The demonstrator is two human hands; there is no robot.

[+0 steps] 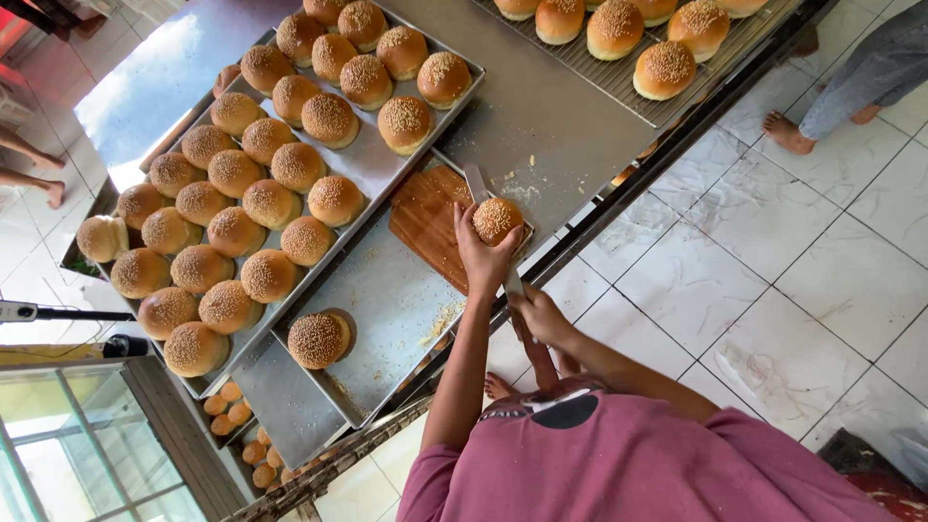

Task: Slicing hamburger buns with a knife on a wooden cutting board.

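1. The left hand (480, 253) grips a sesame bun (497, 219) from the near side, fingers wrapped around it and pressing it onto a wooden cutting board (430, 220).
2. The right hand (539, 314) is closed on the handle of a long knife (480, 189); the blade runs under or through the bun and its tip shows just beyond it.
3. The board lies on a steel table (541, 126), close to the table's edge above a white tiled floor (773, 280).
4. Crumbs (517, 188) are scattered on the table just beside the board.
5. A near metal tray (387, 300) holds one single bun (318, 338) and a few crumbs.
6. Beside it, a long tray (372, 166) is filled with rows of brown sesame buns.
7. A wire rack (619, 82) at the table's far end carries more buns.
8. Small pale rolls (242, 435) sit on a lower shelf.
9. Another person's bare foot (785, 132) stands on the tiles, well apart from the hands.
10. No labels or signs are readable here.
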